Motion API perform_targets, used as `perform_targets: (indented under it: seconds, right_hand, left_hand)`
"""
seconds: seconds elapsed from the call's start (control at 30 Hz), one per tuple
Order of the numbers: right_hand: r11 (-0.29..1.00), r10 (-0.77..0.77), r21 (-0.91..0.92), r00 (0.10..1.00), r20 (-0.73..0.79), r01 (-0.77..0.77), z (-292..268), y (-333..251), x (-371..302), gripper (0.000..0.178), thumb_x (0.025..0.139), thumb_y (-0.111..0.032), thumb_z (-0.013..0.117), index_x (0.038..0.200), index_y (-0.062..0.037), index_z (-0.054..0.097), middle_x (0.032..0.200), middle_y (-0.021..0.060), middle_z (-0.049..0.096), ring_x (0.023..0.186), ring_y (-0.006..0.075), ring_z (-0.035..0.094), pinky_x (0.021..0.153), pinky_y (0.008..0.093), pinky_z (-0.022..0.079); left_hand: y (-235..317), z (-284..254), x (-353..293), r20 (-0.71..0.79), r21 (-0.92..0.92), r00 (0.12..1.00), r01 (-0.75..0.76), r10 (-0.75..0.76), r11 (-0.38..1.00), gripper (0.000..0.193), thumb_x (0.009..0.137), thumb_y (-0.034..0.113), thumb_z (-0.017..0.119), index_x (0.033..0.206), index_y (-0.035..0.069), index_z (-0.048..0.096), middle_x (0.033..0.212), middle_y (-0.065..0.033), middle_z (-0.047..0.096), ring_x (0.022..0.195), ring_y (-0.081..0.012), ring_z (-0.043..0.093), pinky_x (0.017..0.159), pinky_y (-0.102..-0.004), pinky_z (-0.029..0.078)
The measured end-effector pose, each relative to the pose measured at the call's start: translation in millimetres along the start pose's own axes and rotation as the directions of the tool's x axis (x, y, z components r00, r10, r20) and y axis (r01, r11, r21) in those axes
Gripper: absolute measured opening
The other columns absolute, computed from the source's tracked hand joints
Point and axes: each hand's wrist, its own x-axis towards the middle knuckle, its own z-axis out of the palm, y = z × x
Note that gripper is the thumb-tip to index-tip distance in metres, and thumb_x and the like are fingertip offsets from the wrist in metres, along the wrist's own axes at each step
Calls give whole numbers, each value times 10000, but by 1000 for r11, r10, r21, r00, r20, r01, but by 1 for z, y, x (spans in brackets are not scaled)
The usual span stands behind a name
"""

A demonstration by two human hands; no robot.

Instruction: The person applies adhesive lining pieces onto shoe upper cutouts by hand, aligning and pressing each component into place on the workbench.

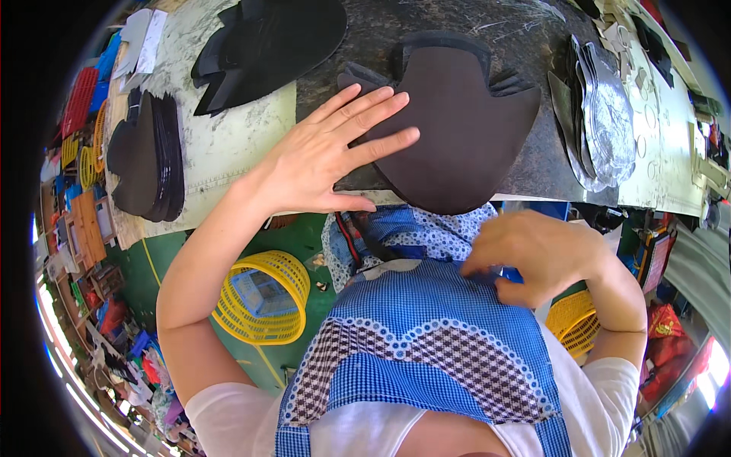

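A stack of dark brown, shoe-upper-shaped cut pieces (464,129) lies at the table's near edge, its rounded end reaching slightly over it. My left hand (316,156) is open, fingers spread, with its fingertips resting on the left side of the top piece. In front of my blue checked apron (449,305), just below the table edge, is my right hand (537,255). Its fingers are bent and somewhat blurred, and whether anything is between them and the thumb does not show clearly.
Other stacks of dark cut pieces lie on the table, at the back (278,46) and on the left (145,156). On the right is a stack with a shiny silvery top (607,114). Yellow plastic baskets stand on the green floor, left (299,308) and right (571,320).
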Motion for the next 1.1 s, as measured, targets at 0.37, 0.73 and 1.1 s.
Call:
perform_targets:
  seconds: [0.37,0.73,1.1]
  right_hand:
    - [622,-242,-624,641,-728,-473,-9,15,87,857,812,-591,598,1489,-102,404,1536,213,340,1442,403,271,1187,502,181]
    - [924,-372,-378,360,-856,58,-20,2,57,709,879,-366,675,1410,29,420,1401,247,452,1222,330,525,1001,448,444]
    - [955,47,229,667,-743,188,-100,-43,160,512,920,-428,672,908,81,617,839,128,653,751,159,685,623,265,552]
  left_hand:
    - [-36,-27,12,-529,-114,798,270,-289,956,214,822,253,737,961,113,655,848,-49,707,807,-272,678,710,-380,525]
    - [-75,-49,11,-605,-253,526,584,-597,771,235,816,248,691,769,36,600,741,-108,599,728,-280,626,659,-393,482]
    - [-6,-33,-25,-457,-889,461,-229,-761,395,201,933,102,635,779,93,506,708,59,515,657,-11,456,609,-200,363]
